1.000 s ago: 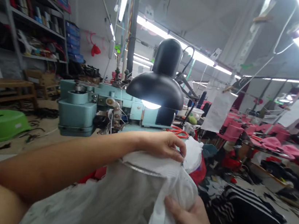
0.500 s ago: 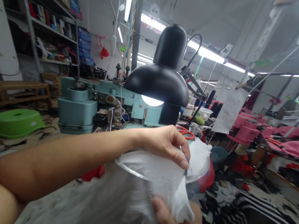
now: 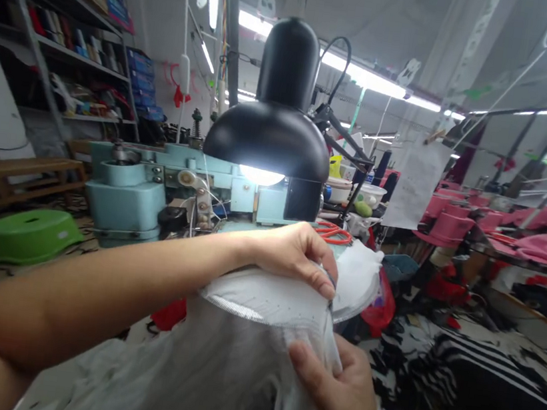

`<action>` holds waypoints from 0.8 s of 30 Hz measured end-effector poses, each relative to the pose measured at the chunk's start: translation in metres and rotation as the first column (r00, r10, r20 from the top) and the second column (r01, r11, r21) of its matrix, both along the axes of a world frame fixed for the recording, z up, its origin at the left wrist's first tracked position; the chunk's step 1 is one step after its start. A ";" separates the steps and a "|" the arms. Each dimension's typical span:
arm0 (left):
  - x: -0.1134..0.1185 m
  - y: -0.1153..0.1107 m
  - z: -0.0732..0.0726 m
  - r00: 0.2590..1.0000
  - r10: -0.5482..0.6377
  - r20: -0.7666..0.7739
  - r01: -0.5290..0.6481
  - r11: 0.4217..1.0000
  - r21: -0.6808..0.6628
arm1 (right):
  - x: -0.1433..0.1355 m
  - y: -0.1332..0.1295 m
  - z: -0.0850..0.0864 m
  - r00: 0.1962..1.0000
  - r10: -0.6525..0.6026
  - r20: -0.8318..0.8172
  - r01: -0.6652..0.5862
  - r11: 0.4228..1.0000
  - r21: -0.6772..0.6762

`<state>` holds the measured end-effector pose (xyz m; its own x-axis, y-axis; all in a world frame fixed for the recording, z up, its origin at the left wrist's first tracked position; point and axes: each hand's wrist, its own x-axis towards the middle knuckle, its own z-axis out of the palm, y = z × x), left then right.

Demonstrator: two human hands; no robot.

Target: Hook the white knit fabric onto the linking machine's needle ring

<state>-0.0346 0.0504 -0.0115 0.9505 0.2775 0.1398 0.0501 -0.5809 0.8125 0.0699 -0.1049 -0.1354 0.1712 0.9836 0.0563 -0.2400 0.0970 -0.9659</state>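
White knit fabric (image 3: 261,297) lies over a toothed metal ring (image 3: 234,309) of a machine and hangs down in folds below it. My left hand (image 3: 304,256) reaches across from the left and pinches the fabric at the ring's right part, thumb and fingers together; a small dark bit shows at the fingertips. Lower right, my right hand (image 3: 336,395) grips a hanging fold of the same fabric, thumb in front, other fingers partly hidden behind it. More white cloth (image 3: 358,273) covers the ring's far right side.
A black lamp (image 3: 273,131) hangs low just above my hands. Orange-handled scissors (image 3: 333,233) lie behind the ring. A light-blue machine (image 3: 126,199) stands behind left, with a green stool (image 3: 30,233) nearby. A red bag (image 3: 378,306) hangs at right; striped black cloth (image 3: 490,395) lies lower right.
My right hand has moved up slightly, drawing the fabric fold closer under the ring. My left hand keeps its pinch at the edge. The whole view has shifted a little.
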 end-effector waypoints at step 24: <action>0.002 0.000 0.004 0.999 0.010 0.042 -0.006 0.996 -0.084 | -0.004 -0.001 0.017 0.957 -0.237 0.166 0.229 0.971 0.066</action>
